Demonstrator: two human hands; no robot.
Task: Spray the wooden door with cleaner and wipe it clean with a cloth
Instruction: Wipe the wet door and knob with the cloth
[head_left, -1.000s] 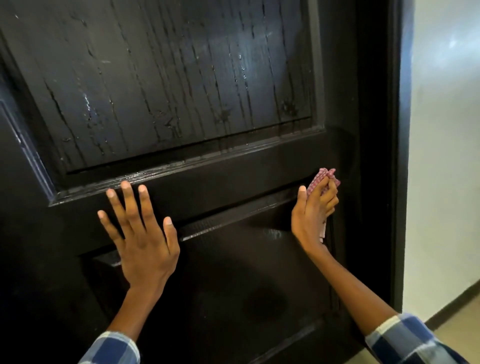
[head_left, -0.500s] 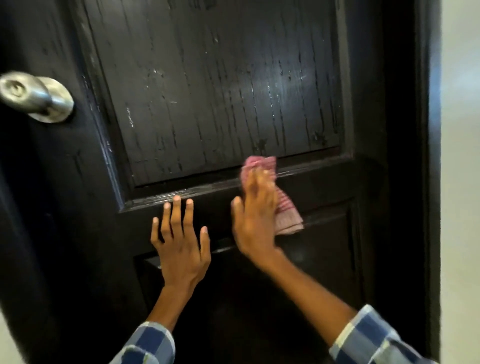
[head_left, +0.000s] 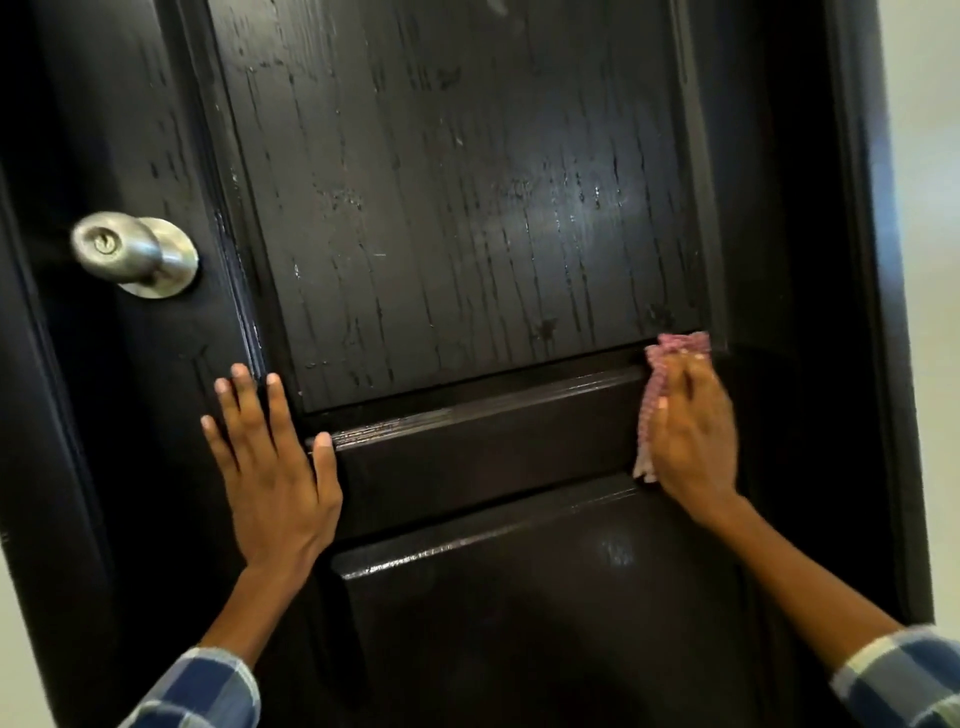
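Swept the pink cloth (head_left: 675, 348) rightward under the right hand (head_left: 688, 431) — from mid-rail to the panel's lower right corner. Shifted the left hand (head_left: 270, 467) leftward — onto the stile below the knob.

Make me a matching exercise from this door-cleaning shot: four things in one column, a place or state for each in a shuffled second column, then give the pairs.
Column A
1. left hand
2. right hand
3. doorknob
4. upper door panel

Column B
a. silver, at the door's left side
b. streaked with wet drip marks
c. flat on the door, fingers spread, holding nothing
d. pressing a pink cloth against the door, near the upper panel's lower right corner

Pairs: 1-c, 2-d, 3-a, 4-b
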